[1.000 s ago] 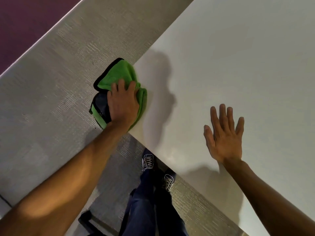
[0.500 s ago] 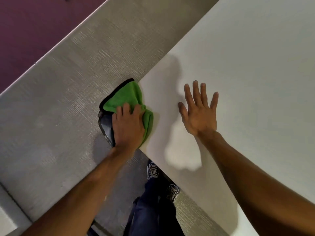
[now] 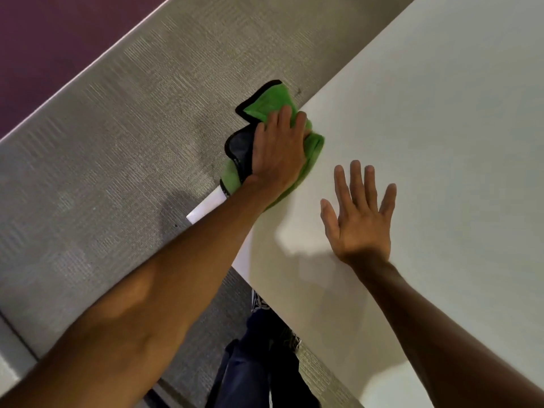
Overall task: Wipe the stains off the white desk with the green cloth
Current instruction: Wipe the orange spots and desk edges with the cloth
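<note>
The white desk (image 3: pixel 426 136) fills the right half of the head view, its left edge running diagonally. A green cloth (image 3: pixel 270 100) with black trim and a grey underside lies bunched over that edge, partly hanging off. My left hand (image 3: pixel 278 151) presses down on the cloth, fingers curled over it. My right hand (image 3: pixel 360 210) lies flat on the desk just right of the cloth, fingers spread, holding nothing. I see no clear stains on the desk surface.
Grey carpet (image 3: pixel 117 142) covers the floor left of the desk, with a dark purple strip (image 3: pixel 44 39) beyond a pale border at the top left. My legs in dark trousers (image 3: pixel 259 363) and a shoe (image 3: pixel 290 340) show below the desk's near corner.
The cloth and my left hand have slid further along the desk edge and more onto the top. My right hand stays flat on the desk beside it. The view has shifted.
</note>
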